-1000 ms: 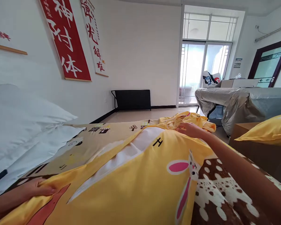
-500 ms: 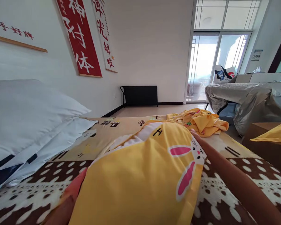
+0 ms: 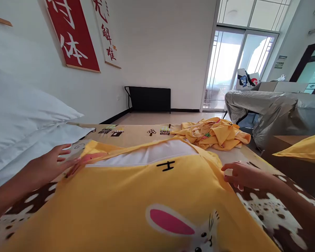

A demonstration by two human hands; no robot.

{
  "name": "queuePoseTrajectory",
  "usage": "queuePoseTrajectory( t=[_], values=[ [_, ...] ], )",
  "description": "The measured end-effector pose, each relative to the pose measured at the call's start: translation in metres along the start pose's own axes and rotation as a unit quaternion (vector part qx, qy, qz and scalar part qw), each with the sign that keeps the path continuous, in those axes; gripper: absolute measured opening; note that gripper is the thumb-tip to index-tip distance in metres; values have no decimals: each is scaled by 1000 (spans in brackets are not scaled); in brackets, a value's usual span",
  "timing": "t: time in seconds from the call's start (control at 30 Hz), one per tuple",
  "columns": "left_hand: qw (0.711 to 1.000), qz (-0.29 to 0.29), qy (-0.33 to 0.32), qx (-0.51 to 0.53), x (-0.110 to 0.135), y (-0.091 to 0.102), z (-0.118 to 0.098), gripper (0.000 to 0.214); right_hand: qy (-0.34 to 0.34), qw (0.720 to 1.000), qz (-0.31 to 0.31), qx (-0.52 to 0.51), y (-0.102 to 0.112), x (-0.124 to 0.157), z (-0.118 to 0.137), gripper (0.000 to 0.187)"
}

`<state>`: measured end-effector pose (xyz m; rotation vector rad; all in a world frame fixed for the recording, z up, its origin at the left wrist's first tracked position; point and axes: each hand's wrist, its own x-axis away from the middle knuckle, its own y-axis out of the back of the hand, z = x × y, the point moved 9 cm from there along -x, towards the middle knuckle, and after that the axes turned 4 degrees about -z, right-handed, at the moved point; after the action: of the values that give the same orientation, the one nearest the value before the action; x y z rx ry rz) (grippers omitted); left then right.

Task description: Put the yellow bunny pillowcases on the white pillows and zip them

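Note:
A yellow pillowcase [image 3: 115, 199] with a rabbit print and a black letter H lies spread across the bed before me. White fabric [image 3: 149, 154] shows in its opening at the far end; whether it is a pillow or lining I cannot tell. My left hand [image 3: 51, 162] is open at the left corner of that opening, fingers spread and fingertips close to the yellow cloth. On the right side, my right hand [image 3: 243, 174] has loosely bent, parted fingers, their tips at the pillowcase's edge.
White pillows [image 3: 23, 115] are stacked at the left. Crumpled yellow cloth [image 3: 212, 133] lies at the bed's far right. Beyond stand a plastic-covered table [image 3: 265, 99] and a cardboard box [image 3: 286, 143] under a yellow corner of cloth [image 3: 304, 148]. A black panel [image 3: 149, 100] leans by the wall.
Both hands have come out from beneath the pillowcase to its sides and opened. The pillowcase now lies flatter and wider, its opening facing away. The view has shifted right and down.

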<state>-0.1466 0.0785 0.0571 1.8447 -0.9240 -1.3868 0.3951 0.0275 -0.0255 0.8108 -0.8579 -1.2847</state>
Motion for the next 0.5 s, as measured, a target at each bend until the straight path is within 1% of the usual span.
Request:
queuePoseTrajectory(
  t=[0.03,0.07,0.1,0.13,0.17,0.2,0.23,0.27,0.3,0.33,0.4,0.43,0.5],
  values=[
    [999,40,1,33,2,-11,-13,67,24,998,-14,50,-3,-4,9,44],
    [994,79,-28,67,6,-22,-36,67,58,994,-50,82,-1,-10,24,44],
    [986,108,-82,96,13,-31,-65,63,97,986,-97,96,2,-16,43,46],
    [968,147,-174,105,26,-39,-100,62,136,977,-135,96,5,-21,64,48],
    [949,170,-249,93,40,-45,-129,59,176,968,-153,88,5,-26,86,50],
    [935,199,-287,66,52,-53,-149,58,216,962,-148,78,1,-31,109,51],
    [925,215,-311,47,62,-57,-165,58,256,956,-123,72,-5,-35,131,50],
    [918,220,-328,32,70,-59,-176,57,289,950,-93,77,-13,-38,152,49],
    [914,219,-340,22,75,-57,-186,54,304,945,-79,94,-17,-41,169,48],
    [910,213,-354,16,79,-53,-195,50,302,942,-80,120,-19,-45,182,47],
    [899,207,-386,-6,83,-45,-213,41,274,940,-101,175,-17,-55,198,43],
    [892,211,-399,-29,84,-43,-221,37,254,942,-114,187,-15,-62,201,40],
    [875,229,-416,-93,82,-45,-237,33,215,951,-138,175,-9,-77,199,29]
  ],
)
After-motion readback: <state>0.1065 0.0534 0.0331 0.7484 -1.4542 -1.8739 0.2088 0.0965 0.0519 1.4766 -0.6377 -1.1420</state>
